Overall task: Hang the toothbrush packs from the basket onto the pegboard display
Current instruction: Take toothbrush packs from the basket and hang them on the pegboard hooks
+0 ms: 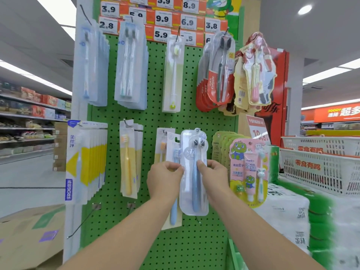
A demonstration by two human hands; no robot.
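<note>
Both hands steady a clear toothbrush pack (193, 172) upright against the green pegboard (153, 117) — left hand (165, 179) pinching its left edge, right hand (213, 175) its right, fingers curled. Its long axis runs vertically, the hang-hole at top near a peg, whether threaded is unclear. White baskets (319, 170) stand well apart to the right — contents hidden.

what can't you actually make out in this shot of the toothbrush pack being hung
Head view, the only one:
- Whether the clear toothbrush pack is already on its peg: the top hole is too small and blurred to tell.
- The pack's middle edges: covered by the left hand and right hand pinching it.
- The top row of price tags: cut off by the upper frame edge.
- The source basket's contents: the white baskets show only their walls.
</note>
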